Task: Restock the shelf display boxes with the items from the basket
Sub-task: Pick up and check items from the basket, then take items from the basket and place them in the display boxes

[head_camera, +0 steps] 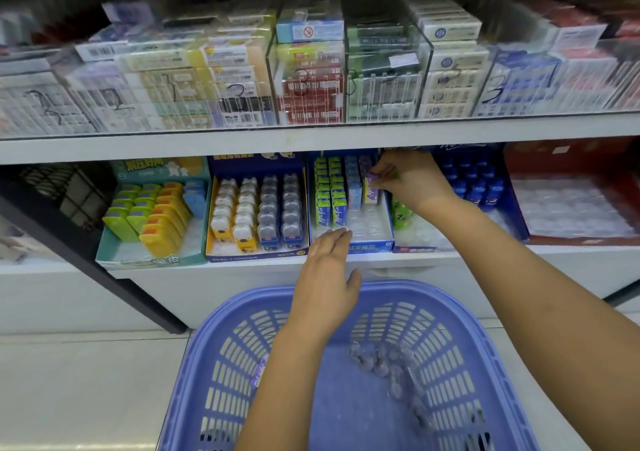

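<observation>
Now, right hand (401,182): I see it pinching a purple pack (371,189) in the mid-frame display box (372,247).
Left hand (327,277): flat, touching box front.
Basket (221,315): lower centre.
Writing: "3" on upper clear bins (384,100).

Flat, cool light falls evenly across the wide-angle view, whose straight shelf edge (311,139) bows toward dim, darkened top corners, while motion blur smears the stock (242,87) behind the clear dividers (430,69), which catch faint glare, and the basket (415,288) floor lies soft.
</observation>
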Tool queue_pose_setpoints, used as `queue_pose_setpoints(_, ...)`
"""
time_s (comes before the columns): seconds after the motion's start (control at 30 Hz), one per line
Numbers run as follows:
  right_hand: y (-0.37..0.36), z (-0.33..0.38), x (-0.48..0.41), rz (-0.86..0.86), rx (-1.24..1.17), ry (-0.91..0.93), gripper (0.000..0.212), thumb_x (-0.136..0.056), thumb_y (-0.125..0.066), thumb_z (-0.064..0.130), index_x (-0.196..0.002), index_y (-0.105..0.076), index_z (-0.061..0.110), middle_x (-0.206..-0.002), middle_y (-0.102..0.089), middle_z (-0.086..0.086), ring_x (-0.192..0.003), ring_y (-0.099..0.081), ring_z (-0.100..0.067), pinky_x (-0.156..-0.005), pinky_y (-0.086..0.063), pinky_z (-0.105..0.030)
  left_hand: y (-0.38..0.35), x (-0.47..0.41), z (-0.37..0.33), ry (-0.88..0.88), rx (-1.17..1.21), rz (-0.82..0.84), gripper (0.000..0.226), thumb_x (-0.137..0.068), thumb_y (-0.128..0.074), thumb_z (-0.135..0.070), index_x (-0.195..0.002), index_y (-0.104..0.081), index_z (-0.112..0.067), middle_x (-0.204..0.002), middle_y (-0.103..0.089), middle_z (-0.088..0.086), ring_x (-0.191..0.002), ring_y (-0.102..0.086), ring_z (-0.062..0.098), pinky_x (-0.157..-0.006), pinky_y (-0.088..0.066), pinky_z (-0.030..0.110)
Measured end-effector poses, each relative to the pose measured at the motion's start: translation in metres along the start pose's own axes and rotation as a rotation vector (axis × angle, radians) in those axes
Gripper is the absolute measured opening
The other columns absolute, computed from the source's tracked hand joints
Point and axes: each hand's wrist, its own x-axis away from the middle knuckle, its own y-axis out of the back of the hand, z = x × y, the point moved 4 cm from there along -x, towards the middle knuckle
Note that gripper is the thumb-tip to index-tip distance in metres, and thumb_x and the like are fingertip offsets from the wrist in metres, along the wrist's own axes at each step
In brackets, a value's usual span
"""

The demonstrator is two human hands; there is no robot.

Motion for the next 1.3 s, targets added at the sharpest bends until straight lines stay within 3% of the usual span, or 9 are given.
queue_pose_setpoints(0.1,-0.004,0.003,0.001,0.031,0.184,0.076,0.022,-0.085,-0.068,0.019,-0.101,-0.073,0.006,-0.112,-0.065,-0.013,-0.106,-0.056,-0.027,-0.073,-0.03,-0.019,-0.001,0.0,0.002,-0.002,-0.007,0.005,0.058,-0.094,-0.053,-0.022,-0.147,-0.03,-0.015,-0.151,-0.029,-0.004,-0.14,-0.021,0.01,-0.109,-0.009,0.011)
queue_pose_setpoints(0.37,-0.015,0.01,0.011,0.042,0.411,0.024,0.028,-0.088,-0.057,0.012,-0.114,-0.064,0.003,-0.123,-0.054,-0.016,-0.119,-0.042,-0.03,-0.096,-0.038,-0.034,0.01,0.002,0.001,-0.015,0.059,0.043,0.052,-0.095,-0.052,-0.02,-0.144,-0.038,-0.013,-0.15,-0.036,0.001,-0.139,-0.028,0.013,-0.112,-0.019,0.019)
queue_pose_setpoints(0.53,-0.024,0.046,0.069,0.039,0.173,0.175,0.026,-0.087,-0.063,0.026,-0.107,-0.067,0.008,-0.11,-0.056,-0.014,-0.098,-0.056,-0.029,-0.085,-0.043,-0.033,0.033,0.03,0.016,0.069,0.207,-0.174,0.018,-0.094,-0.053,-0.02,-0.1,-0.067,-0.011,-0.096,-0.068,0.003,-0.087,-0.062,0.014,-0.078,-0.047,0.021)
queue_pose_setpoints(0.6,-0.054,0.054,0.101,0.221,0.108,0.187,0.018,-0.085,-0.065,0.028,-0.094,-0.069,0.013,-0.096,-0.064,-0.009,-0.092,-0.059,-0.025,-0.075,-0.04,-0.028,0.022,0.044,0.04,0.216,0.143,-0.034,0.016,-0.092,-0.054,-0.018,-0.09,-0.066,-0.007,-0.083,-0.07,0.008,-0.078,-0.063,0.023,-0.072,-0.048,0.03)
queue_pose_setpoints(0.7,-0.116,0.049,0.155,0.595,0.109,0.137,0.025,-0.082,-0.068,0.024,-0.105,-0.067,0.014,-0.104,-0.068,-0.006,-0.101,-0.06,-0.022,-0.076,-0.038,-0.024,-0.013,0.076,0.08,0.398,-0.059,0.365,0.014,-0.088,-0.055,-0.014,-0.092,-0.067,-0.009,-0.094,-0.07,0.013,-0.09,-0.063,0.027,-0.075,-0.046,0.032)
queue_pose_setpoints(0.83,-0.192,0.022,0.23,1.021,0.169,0.076,0.057,-0.077,-0.074,0.023,-0.128,-0.05,0.014,-0.123,-0.056,-0.012,-0.112,-0.054,-0.027,-0.081,-0.039,-0.027,-0.074,0.137,0.107,0.385,-0.19,0.917,0.036,-0.085,-0.063,-0.013,-0.121,-0.061,-0.014,-0.125,-0.059,0.007,-0.115,-0.055,0.022,-0.09,-0.041,0.025)
queue_pose_setpoints(0.93,-0.23,0.009,0.27,1.174,0.254,0.112,0.073,-0.073,-0.078,0.028,-0.134,-0.04,0.014,-0.13,-0.046,-0.014,-0.111,-0.054,-0.033,-0.082,-0.043,-0.032,-0.104,0.173,0.112,0.336,-0.253,1.172,0.042,-0.082,-0.07,-0.015,-0.123,-0.06,-0.012,-0.123,-0.06,0.01,-0.112,-0.057,0.028,-0.091,-0.045,0.033)
queue_pose_setpoints(1.07,-0.263,0.007,0.291,1.164,0.298,0.153,0.077,-0.062,-0.085,0.033,-0.122,-0.042,0.01,-0.125,-0.047,-0.014,-0.109,-0.054,-0.034,-0.083,-0.047,-0.039,-0.117,0.184,0.111,0.299,-0.272,1.306,0.034,-0.082,-0.069,-0.013,-0.113,-0.061,-0.002,-0.114,-0.062,0.018,-0.103,-0.061,0.034,-0.082,-0.048,0.037)
queue_pose_setpoints(1.3,-0.289,0.002,0.31,1.185,0.421,0.134,0.063,-0.073,-0.074,0.029,-0.124,-0.043,0.008,-0.123,-0.056,-0.013,-0.109,-0.059,-0.032,-0.084,-0.048,-0.038,-0.122,0.189,0.131,0.435,-0.214,1.273,0.037,-0.083,-0.067,-0.01,-0.118,-0.062,0.0,-0.118,-0.064,0.017,-0.106,-0.061,0.031,-0.092,-0.051,0.04)
